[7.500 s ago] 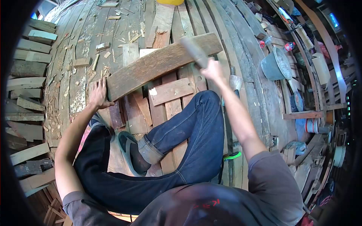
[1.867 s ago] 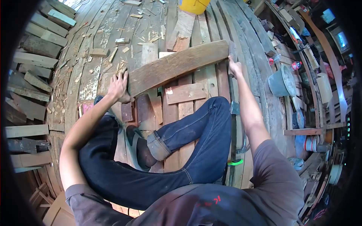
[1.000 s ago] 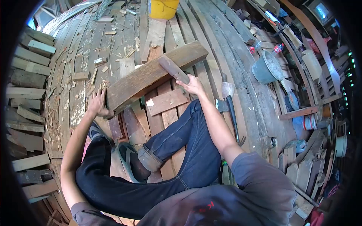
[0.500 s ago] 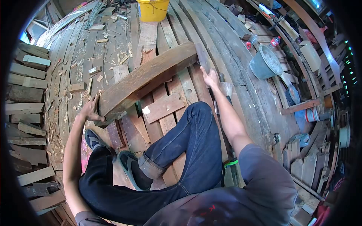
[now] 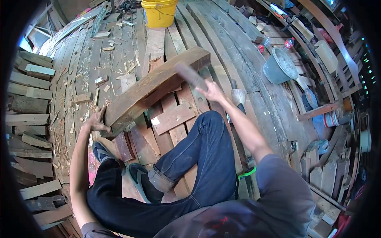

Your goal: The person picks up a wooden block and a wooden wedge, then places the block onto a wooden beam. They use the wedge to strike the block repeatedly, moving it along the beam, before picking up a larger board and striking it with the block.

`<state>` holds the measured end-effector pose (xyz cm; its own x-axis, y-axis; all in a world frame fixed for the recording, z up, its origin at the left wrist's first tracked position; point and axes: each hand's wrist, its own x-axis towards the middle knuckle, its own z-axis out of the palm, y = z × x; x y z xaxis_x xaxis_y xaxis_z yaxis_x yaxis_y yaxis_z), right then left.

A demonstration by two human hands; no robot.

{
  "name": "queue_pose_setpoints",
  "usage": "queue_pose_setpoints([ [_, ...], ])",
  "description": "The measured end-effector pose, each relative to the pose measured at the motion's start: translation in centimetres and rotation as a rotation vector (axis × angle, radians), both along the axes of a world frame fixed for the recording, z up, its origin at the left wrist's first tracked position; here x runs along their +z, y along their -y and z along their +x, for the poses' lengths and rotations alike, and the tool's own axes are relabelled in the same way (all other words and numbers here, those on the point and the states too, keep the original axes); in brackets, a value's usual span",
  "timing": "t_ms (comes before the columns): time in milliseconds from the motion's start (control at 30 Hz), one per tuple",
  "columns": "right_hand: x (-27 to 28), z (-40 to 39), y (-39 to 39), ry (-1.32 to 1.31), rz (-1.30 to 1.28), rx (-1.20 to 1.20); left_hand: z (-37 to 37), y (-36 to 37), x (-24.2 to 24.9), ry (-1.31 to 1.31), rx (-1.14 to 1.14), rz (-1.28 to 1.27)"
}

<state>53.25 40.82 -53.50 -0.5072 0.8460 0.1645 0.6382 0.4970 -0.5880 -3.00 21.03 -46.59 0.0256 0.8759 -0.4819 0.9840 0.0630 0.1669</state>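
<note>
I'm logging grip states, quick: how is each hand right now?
Left hand: open, thumb and fingers spread against the end of the thick board.
Right hand: closed, holding a motion-blurred flat bar.

Beam (image 5: 152, 85) across the floor's (image 5: 274, 129) middle, left hand (image 5: 95, 121) at its left end, bar (image 5: 190, 75) in right hand (image 5: 213, 93) at its right half, short board (image 5: 174, 118) before it, bucket (image 5: 159, 16) near the floor's far edge, pail (image 5: 273, 70) near the right, wood pieces (image 5: 31, 119) along the left.
</note>
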Motion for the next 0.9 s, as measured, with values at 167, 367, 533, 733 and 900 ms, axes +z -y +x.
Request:
queue_pose_setpoints([
  [167, -2.6, 0.6, -2.8, -0.145, -0.22, -0.528, -0.8, 0.2, -1.0, 0.035, -0.014, 0.023],
  [367, 2.1, -0.8, 1.7, 0.061, -0.13, -0.064, 0.0, 0.3, 0.7, 0.006, 0.034, -0.036],
  [533, -0.7, -1.6, -1.0, -0.031, -0.075, -0.494, 0.2, 0.4, 0.3, 0.043, 0.061, -0.053],
  [733, 5.4, -3.3, 2.5, 0.253, -0.202, 0.008, 1.1, 0.5, 1.1, 0.001, 0.057, -0.071],
  [900, -1.4, -1.7, -2.1, -0.189, -0.285, -0.724, 1.1, 0.5, 0.2, -0.092, -0.014, -0.076],
])
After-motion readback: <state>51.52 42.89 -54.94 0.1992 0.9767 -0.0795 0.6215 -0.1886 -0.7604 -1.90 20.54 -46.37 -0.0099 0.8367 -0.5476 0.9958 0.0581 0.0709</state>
